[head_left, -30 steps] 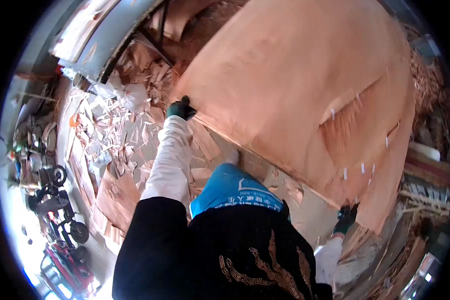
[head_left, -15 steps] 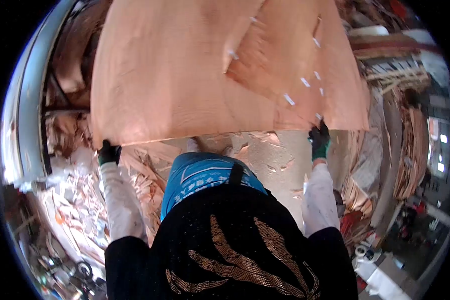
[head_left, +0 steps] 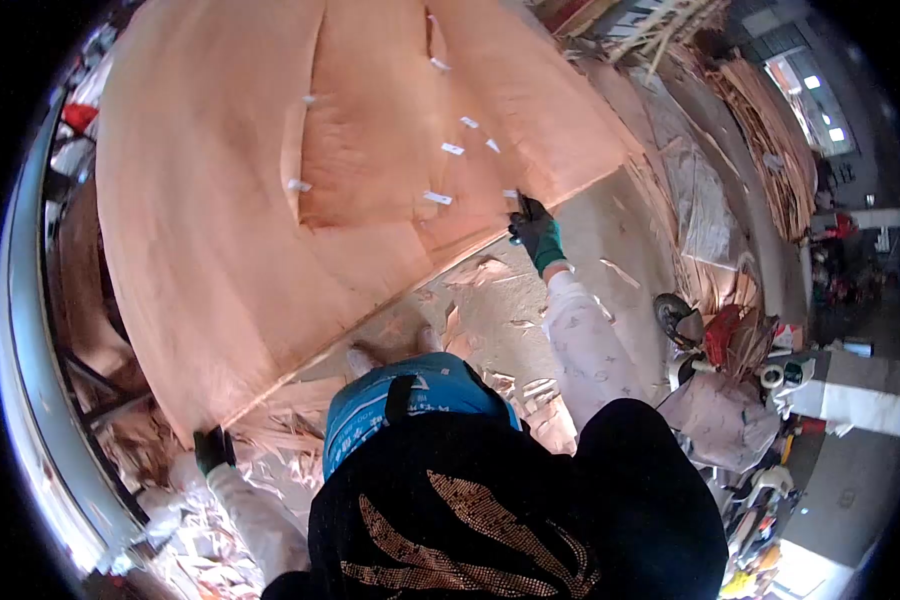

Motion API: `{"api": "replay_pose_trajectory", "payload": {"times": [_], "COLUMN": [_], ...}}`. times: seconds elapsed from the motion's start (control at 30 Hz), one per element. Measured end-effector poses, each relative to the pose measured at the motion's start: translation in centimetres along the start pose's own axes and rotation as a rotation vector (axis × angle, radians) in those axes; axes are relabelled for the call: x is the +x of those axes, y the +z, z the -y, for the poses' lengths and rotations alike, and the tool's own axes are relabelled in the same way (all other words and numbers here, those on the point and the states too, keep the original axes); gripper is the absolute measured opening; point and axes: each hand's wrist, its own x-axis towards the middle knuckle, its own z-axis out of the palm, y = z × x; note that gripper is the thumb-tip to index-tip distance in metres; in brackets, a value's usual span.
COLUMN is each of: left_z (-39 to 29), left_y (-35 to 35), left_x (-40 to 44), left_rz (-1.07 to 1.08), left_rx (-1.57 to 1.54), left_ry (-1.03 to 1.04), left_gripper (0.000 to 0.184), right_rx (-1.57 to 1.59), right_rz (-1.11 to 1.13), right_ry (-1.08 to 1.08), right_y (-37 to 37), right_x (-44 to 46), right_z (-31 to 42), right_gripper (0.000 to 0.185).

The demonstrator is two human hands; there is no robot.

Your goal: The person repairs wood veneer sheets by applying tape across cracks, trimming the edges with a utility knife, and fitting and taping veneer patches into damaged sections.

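A large, thin reddish-brown wood sheet (head_left: 210, 200) spreads out in front of me, with a darker patch and several small white tape pieces (head_left: 437, 198) on it. My left hand (head_left: 214, 450), in a dark green glove, is closed on the sheet's near left corner. Farther right along the near edge, my right hand (head_left: 536, 232), gloved the same way, grips the sheet beside a tape piece; its fingertips are partly hidden. The sheet slants across the view, its right side farther up. A blue apron (head_left: 440, 385) covers my lap.
Wood scraps (head_left: 545, 410) litter the floor around my feet. A metal frame (head_left: 30, 300) runs along the left. Stacked veneer (head_left: 770, 140) and a plastic-covered pile (head_left: 695, 200) stand at the right. Beyond my right arm are a red object (head_left: 722, 335) and a pale table (head_left: 855, 400).
The view has turned to the right. Both hands have kept hold of the sheet, which now slants up to the right; my left hand is lower in view and my right hand higher.
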Motion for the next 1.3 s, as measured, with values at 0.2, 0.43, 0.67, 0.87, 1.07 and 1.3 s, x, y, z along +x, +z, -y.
{"api": "replay_pose_trajectory", "payload": {"times": [0.2, 0.43, 0.67, 0.87, 1.07, 1.3], "left_z": [-2.1, -33.1, -46.5, -46.8, -46.4, -46.7], "left_y": [-2.1, -35.2, -33.2, -34.9, -35.4, -34.9], "left_x": [0.2, 1.2, 7.9, 6.9, 6.8, 7.6], "left_rz": [-0.776, -0.738, -0.623, -0.507, -0.395, -0.291], "left_rx": [-0.911, -0.880, -0.250, -0.256, -0.227, -0.144], "left_ry": [-0.385, 0.503, 0.798, 0.769, 0.749, 0.755], "left_gripper": [0.039, 0.051, 0.077, 0.068, 0.069, 0.079], "right_rx": [-0.109, 0.255, 0.304, 0.463, 0.491, -0.080], "right_rz": [-0.054, 0.145, 0.229, 0.204, 0.148, -0.087], "right_ry": [0.059, 0.295, 0.134, 0.127, 0.098, 0.017], "right_y": [-1.1, -0.7, 0.0, 0.9, -4.2, -10.0], "right_x": [-5.7, -14.2, -16.4, -13.0, -10.5, -9.5], "right_z": [4.1, 7.1, 6.2, 6.2, 7.2, -6.4], "right_gripper": [0.039, 0.020, 0.023, 0.019, 0.021, 0.022]}}
